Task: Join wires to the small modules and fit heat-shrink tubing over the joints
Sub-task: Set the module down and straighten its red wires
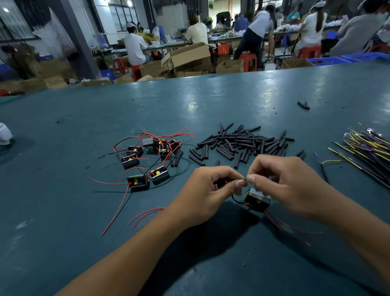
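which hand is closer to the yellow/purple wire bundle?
Right. The right hand is at centre, with the wire bundle off to its right at the table edge. The left hand sits on the far side of the right hand.

Dim indoor scene lit from overhead, with wide-angle bending at the edges.

The tabletop [84,243] is lit from above by ceiling lamps [129,3], and pale patches of glare are seen on its far half. A dark, soft-edged shadow is cast beneath the forearms and under the left hand [207,196] and right hand [287,183], falling toward the viewer. The near corners are rendered darker than the middle. Straight lines are curved by the lens: the far tabletop edge is bowed and the pillar [78,38] at the left leans. The centre is rendered sharp, while the people in the background [135,45] are shown soft and slightly smeared. Windows at the upper left are blown out to white.
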### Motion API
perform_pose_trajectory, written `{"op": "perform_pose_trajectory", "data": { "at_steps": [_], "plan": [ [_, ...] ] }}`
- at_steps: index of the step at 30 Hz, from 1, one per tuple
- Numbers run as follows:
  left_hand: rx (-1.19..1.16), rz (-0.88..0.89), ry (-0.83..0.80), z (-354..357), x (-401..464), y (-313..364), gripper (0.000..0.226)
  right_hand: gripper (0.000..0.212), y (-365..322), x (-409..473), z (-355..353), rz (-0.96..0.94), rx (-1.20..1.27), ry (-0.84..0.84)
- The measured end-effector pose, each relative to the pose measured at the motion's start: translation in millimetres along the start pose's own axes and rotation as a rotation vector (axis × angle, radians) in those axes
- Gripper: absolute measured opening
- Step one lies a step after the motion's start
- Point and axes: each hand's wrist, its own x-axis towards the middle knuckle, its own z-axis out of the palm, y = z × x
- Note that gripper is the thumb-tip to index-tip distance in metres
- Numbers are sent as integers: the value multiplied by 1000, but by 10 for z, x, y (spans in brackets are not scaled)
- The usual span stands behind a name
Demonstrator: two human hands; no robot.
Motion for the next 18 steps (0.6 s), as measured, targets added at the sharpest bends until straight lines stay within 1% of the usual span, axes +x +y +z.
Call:
{"op": "perform_pose_trajectory", "data": {
  "at_steps": [3,4,5,6,7,8,9,11,12,13,14,15,18],
  "plan": [
    [144,92,28,23,-10,24,9,31,-28,27,91,483,608,-70],
    [169,106,31,27,-14,30,8,33,-37,31,106,605,760,-107],
    [172,109,29,27,-13,32,7,33,-39,26,105,677,843,-132],
    [157,102,22,21,-11,30,8,34,-44,28,95,701,867,-150],
    [129,81,13,14,-10,32,9,33,-36,23,81,667,827,-151],
    [91,47,2,4,-10,35,10,31,-29,17,66,578,726,-126],
    [47,9,-11,-6,-9,36,12,26,-24,7,40,436,559,-78],
    [-32,-54,-32,-23,-3,26,15,10,0,-11,-47,47,43,74],
    [-65,-78,-37,-27,-2,20,16,2,18,-20,-93,-142,-185,102],
    [-94,-98,-40,-29,-1,16,17,6,31,-22,-128,-283,-351,108],
    [-118,-112,-43,-28,-3,16,17,10,45,-24,-149,-374,-442,97],
    [-138,-121,-46,-26,-4,19,16,10,49,-28,-160,-419,-490,93],
    [-172,-125,-64,-17,-15,23,15,8,57,-31,-155,-485,-553,119]
  ]
}}
